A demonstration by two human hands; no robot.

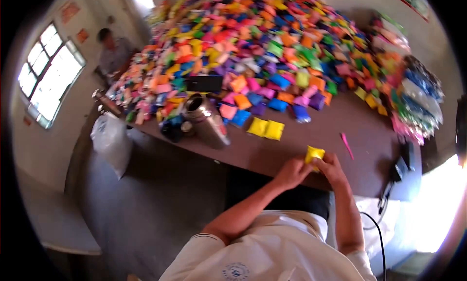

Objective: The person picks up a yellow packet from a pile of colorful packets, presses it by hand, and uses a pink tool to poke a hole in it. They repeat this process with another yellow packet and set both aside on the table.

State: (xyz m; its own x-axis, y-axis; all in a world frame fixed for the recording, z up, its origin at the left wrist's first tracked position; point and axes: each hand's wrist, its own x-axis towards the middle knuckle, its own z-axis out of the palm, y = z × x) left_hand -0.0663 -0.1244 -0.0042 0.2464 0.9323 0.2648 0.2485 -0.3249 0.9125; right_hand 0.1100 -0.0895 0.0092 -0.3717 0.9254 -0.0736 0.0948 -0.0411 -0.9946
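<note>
A small yellow packet (315,153) is held between my two hands, just above the front edge of the brown table (272,157). My left hand (293,172) pinches its left side, while my right hand (331,166) grips it from the right. Two more yellow packets (265,128) lie side by side on the table, a little beyond my hands to the left. To the right of my hands rests a thin pink stick-like tool (347,145). What the packet contains cannot be made out.
A huge heap of coloured packets (272,47) covers the table's far side. An open metal flask (206,123) and a dark phone-like slab (205,83) are at the left. Stacked plastic bags (421,98) stand right, near a black device (401,166). A person (114,54) sits far left.
</note>
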